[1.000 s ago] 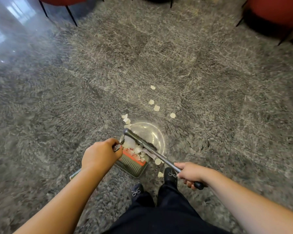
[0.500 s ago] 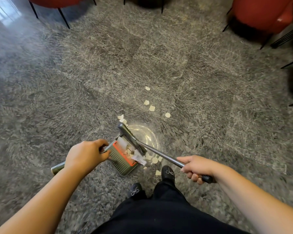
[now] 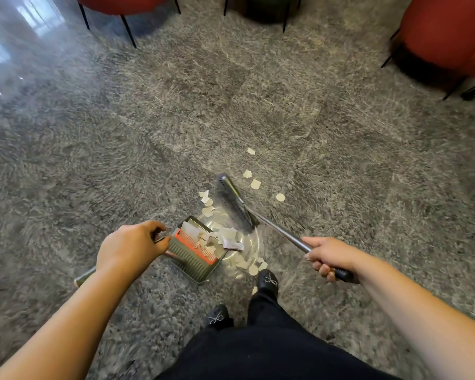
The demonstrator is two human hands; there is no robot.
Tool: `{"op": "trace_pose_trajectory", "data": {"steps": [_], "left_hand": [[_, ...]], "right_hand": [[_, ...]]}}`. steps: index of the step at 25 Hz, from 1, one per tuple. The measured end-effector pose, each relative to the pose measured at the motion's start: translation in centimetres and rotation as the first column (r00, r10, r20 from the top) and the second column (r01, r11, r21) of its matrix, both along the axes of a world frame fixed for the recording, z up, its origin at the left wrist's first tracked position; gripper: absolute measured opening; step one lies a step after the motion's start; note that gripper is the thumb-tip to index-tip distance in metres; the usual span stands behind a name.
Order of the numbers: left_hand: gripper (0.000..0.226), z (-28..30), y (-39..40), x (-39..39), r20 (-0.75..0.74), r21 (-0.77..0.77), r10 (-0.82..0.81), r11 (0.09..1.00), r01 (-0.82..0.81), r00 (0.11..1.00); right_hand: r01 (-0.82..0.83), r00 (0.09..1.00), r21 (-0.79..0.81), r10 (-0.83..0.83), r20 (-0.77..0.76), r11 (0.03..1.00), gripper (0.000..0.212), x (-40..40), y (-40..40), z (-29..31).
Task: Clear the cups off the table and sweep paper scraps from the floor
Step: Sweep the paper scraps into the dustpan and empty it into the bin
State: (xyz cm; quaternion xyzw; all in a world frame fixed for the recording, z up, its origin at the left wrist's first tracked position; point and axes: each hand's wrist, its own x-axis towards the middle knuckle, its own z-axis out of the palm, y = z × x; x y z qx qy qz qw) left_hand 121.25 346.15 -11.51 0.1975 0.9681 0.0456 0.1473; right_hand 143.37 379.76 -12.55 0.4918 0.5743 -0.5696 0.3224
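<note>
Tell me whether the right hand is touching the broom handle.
Touching. The head view shows the right hand with its fingers curled round the broom handle, the black grip end sticking out behind it.

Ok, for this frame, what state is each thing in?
Dustpan: on the floor, tilted, holding scraps.
Broom: head down beyond the dustpan.
Paper scraps: several loose on the floor.
Left hand: gripping the dustpan handle.
Right hand: gripping the broom handle.

grey-green dustpan [image 3: 194, 259] with orange comb, pale paper scraps [image 3: 254, 183], mottled grey floor [image 3: 231, 105]
</note>
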Motion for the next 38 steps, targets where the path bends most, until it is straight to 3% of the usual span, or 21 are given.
{"op": "trace_pose_trajectory", "data": {"steps": [6,10,18,22,30,38], "left_hand": [[0.026,0.4,1.4,-0.2,0.076,-0.066,-0.064,0.995,0.069,0.995],[0.028,0.0,2.6,0.9,0.029,-0.046,-0.06,0.997,0.061,0.998],[0.029,-0.5,2.2,1.6,0.016,-0.074,-0.073,0.994,0.074,0.997],[0.031,-1.0,0.9,2.6,0.022,-0.082,-0.082,0.993,0.083,0.996],[0.036,-1.4,-3.5,3.5,0.009,-0.008,-0.026,1.0,0.026,1.0],[0.034,0.0,-4.7,4.0,0.018,-0.01,-0.109,0.994,0.109,0.994]], "right_hand": [[-0.024,0.996,0.056,0.019,0.083,0.998,0.061,-2.6,1.8,-3.3],[-0.029,0.987,-0.058,0.038,0.154,0.998,0.059,-2.8,0.4,-5.8],[-0.145,0.982,-0.233,0.169,0.085,0.962,0.057,-2.9,-5.1,-4.6],[-0.237,0.966,-0.227,0.254,0.048,0.944,0.048,-2.3,-7.1,-2.3],[-0.067,0.996,-0.126,0.074,0.048,0.99,0.057,-0.8,-7.9,-0.9],[0.126,0.992,-0.058,-0.124,0.032,0.99,0.058,2.0,-7.8,-0.4]]}}
